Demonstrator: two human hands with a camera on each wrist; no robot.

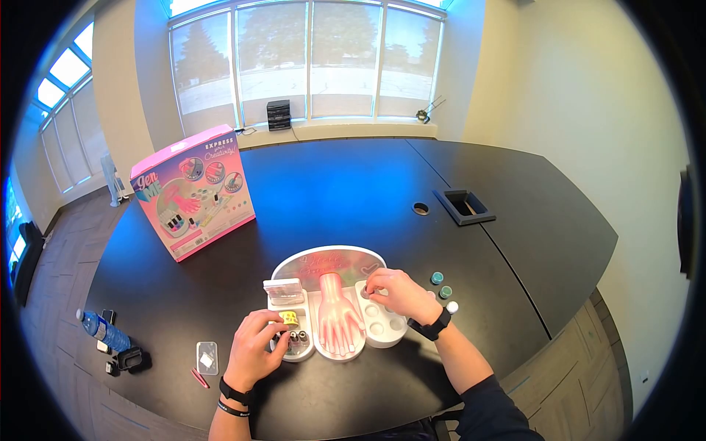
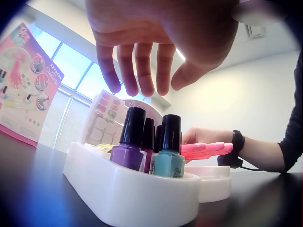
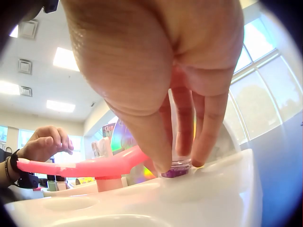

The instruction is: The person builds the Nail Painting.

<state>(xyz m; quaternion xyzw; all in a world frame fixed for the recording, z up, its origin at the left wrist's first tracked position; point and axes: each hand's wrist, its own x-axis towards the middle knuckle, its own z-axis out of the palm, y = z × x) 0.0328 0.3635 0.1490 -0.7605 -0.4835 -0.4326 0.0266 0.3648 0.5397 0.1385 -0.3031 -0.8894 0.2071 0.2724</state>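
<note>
My right hand (image 1: 401, 294) pinches a small clear jar with purple contents (image 3: 175, 171) at the upper left of the white stand's right section (image 3: 222, 189). The jar's base sits low against the white surface; whether it rests in a recess is hidden. My left hand (image 2: 161, 38) hangs above the left section, fingers loosely bent and holding nothing. Under it stand capped polish bottles, a purple one (image 2: 127, 157) and a teal one (image 2: 169, 163) among them. A yellow patterned item (image 1: 290, 318) lies by the left fingertips. Between both sections rests a pink model hand (image 1: 337, 316).
A pink box (image 1: 195, 195) stands at the back left. Two teal-topped jars (image 1: 437, 278) and a white-topped one (image 1: 452, 307) are right of the stand. At left are a water bottle (image 1: 107, 331), a clear case (image 1: 207, 358) and a red item (image 1: 199, 378).
</note>
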